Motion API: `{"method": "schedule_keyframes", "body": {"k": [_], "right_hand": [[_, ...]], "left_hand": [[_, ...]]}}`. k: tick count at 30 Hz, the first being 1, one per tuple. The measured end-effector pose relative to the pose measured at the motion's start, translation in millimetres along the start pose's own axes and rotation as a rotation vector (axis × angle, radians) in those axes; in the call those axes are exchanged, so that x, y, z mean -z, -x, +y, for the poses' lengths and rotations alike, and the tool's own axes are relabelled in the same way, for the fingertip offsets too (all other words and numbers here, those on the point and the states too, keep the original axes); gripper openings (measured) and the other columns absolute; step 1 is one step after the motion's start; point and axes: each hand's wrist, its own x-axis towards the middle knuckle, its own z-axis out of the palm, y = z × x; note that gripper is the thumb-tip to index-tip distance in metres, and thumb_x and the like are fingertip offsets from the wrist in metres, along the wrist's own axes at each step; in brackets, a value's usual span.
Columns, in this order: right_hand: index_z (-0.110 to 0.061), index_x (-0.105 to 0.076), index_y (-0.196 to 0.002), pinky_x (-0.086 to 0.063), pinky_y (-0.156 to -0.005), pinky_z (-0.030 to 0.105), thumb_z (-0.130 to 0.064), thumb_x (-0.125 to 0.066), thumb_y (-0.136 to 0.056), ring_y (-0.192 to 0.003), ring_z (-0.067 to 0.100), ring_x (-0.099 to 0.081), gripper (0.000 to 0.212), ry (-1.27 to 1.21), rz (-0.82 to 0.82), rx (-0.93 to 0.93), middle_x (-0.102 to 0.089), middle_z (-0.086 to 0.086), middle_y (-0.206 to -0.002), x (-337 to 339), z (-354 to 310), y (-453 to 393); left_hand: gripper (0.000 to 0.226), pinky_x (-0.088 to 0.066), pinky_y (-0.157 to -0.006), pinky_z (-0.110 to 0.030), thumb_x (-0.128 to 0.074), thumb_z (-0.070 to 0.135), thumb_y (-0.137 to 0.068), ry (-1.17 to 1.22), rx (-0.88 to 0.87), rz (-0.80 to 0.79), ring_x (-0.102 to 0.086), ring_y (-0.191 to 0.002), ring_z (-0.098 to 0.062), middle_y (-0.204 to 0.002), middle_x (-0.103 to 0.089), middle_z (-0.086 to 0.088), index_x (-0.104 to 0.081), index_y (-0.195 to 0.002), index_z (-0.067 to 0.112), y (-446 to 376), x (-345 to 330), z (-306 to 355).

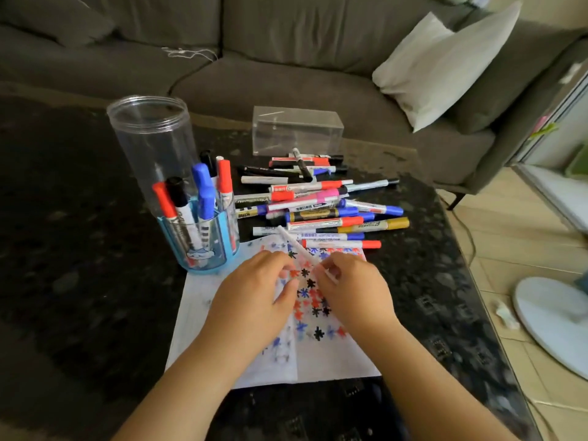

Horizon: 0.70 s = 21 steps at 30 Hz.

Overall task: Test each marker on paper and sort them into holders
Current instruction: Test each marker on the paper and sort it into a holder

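The right hand [351,291] is pinching a white marker [302,254] near its lower end, its fingers curling round the barrel, so the grip is grasping the marker. The barrel is slanting up and away to the left from that grip, its far end lying just short of the marker pile [321,202]. The left hand [254,297] is hovering beside it over the paper [334,361], fingers bent toward the marker's lower end — whether they are touching it I cannot tell, as the frame is blurring there.

The paper is lying flat on the dark tabletop [79,281], covered in red, blue and black star-like test marks. Just beyond it the pile of capped markers is spreading across the tabletop. To the left, a blue holder [203,246] is standing upright at the paper's corner, carrying red, blue and black markers. Behind it a tall clear cylinder [152,148] is standing, and further back — near the sofa [286,58] — a clear box [297,130].
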Motion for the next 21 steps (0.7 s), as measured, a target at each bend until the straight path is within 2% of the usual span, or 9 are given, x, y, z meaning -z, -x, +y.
{"method": "schedule_keyframes", "body": {"k": [2, 4, 7, 10, 11, 13, 16, 19, 21], "right_hand": [[-0.022, -0.063, -0.082, -0.052, -0.061, 0.027, -0.026, -0.063, -0.087, -0.066, 0.009, -0.058, 0.007, -0.157, 0.109, 0.008, -0.063, -0.008, -0.075, 17.8, -0.3, 14.7], [-0.021, -0.062, -0.074, -0.048, -0.056, 0.021, -0.022, -0.068, -0.083, -0.061, 0.01, -0.057, 0.011, -0.367, 0.162, -0.038, -0.061, -0.007, -0.067, 39.1, -1.6, 30.8], [-0.018, -0.062, -0.075, -0.045, -0.057, 0.019, -0.028, -0.068, -0.082, -0.059, 0.009, -0.056, 0.013, -0.774, 0.074, -0.14, -0.064, -0.002, -0.068, 65.5, -9.9, 52.6], [-0.009, -0.06, -0.084, -0.053, -0.062, 0.022, -0.031, -0.057, -0.084, -0.061, 0.02, -0.06, 0.023, -1.018, -0.109, -0.241, -0.067, 0.007, -0.072, 63.6, -14.7, 70.1], [-0.007, -0.059, -0.084, -0.052, -0.058, 0.022, -0.027, -0.054, -0.087, -0.056, 0.019, -0.057, 0.021, -1.091, -0.165, -0.277, -0.065, 0.007, -0.068, 58.7, -15.8, 74.8], [-0.009, -0.061, -0.082, -0.039, -0.044, 0.021, -0.024, -0.054, -0.088, -0.047, 0.012, -0.042, 0.018, -1.225, -0.26, -0.349, -0.055, 0.005, -0.062, 49.7, -16.9, 81.1], [-0.014, -0.059, -0.067, -0.023, -0.04, 0.017, -0.031, -0.053, -0.078, -0.044, 0.008, -0.026, 0.021, -1.34, -0.389, -0.407, -0.043, 0.002, -0.057, 43.3, -18.5, 81.8], [-0.022, -0.05, -0.05, -0.02, -0.037, 0.015, -0.034, -0.05, -0.08, -0.04, 0.005, -0.022, 0.032, -1.381, -0.431, -0.408, -0.037, -0.004, -0.051, 42.6, -21.9, 78.6], [-0.015, -0.054, -0.056, -0.023, -0.039, 0.016, -0.036, -0.052, -0.083, -0.041, 0.005, -0.025, 0.035, -1.207, -0.366, -0.34, -0.036, -0.005, -0.05, 41.2, -20.1, 77.0]], "left_hand": [[0.016, -0.045, -0.069, -0.015, -0.06, 0.022, -0.085, 0.053, -0.002, 0.056, -0.054, -0.08, -0.002, -0.09, -0.058, 0.014, -0.062, -0.101, 0.021, 1.3, 0.5, 1.9], [0.014, -0.046, -0.067, -0.012, -0.064, 0.018, -0.082, 0.128, -0.012, 0.105, -0.056, -0.078, -0.001, -0.084, -0.058, 0.017, -0.063, -0.095, 0.023, 3.0, 1.8, 6.3], [0.013, -0.046, -0.072, -0.013, -0.065, 0.018, -0.081, 0.251, 0.019, 0.102, -0.056, -0.084, -0.002, -0.082, -0.06, 0.018, -0.064, -0.09, 0.027, 6.7, 2.1, 15.9], [0.013, -0.046, -0.07, -0.01, -0.062, 0.023, -0.084, 0.445, 0.137, -0.052, -0.058, -0.083, 0.002, -0.084, -0.066, 0.019, -0.065, -0.087, 0.036, 9.3, -2.9, 24.9], [0.014, -0.047, -0.072, -0.011, -0.059, 0.026, -0.086, 0.527, 0.197, -0.131, -0.059, -0.083, 0.004, -0.086, -0.066, 0.023, -0.065, -0.087, 0.039, 10.1, -5.9, 26.4], [0.019, -0.048, -0.078, -0.02, -0.055, 0.027, -0.089, 0.701, 0.313, -0.269, -0.061, -0.081, 0.007, -0.086, -0.069, 0.023, -0.068, -0.085, 0.04, 12.2, -13.2, 27.0], [0.019, -0.049, -0.088, -0.031, -0.056, 0.03, -0.086, 0.963, 0.404, -0.376, -0.066, -0.087, -0.006, -0.088, -0.073, 0.008, -0.075, -0.087, 0.031, 13.8, -21.3, 25.1], [0.019, -0.052, -0.079, -0.02, -0.061, 0.029, -0.077, 1.221, 0.431, -0.35, -0.067, -0.083, -0.01, -0.086, -0.073, 0.0, -0.076, -0.081, 0.02, 13.1, -23.1, 26.0], [0.022, -0.052, -0.077, -0.017, -0.056, 0.028, -0.071, 1.295, 0.469, -0.285, -0.069, -0.085, -0.01, -0.086, -0.074, -0.003, -0.076, -0.073, 0.018, 13.5, -27.1, 27.7]]}}
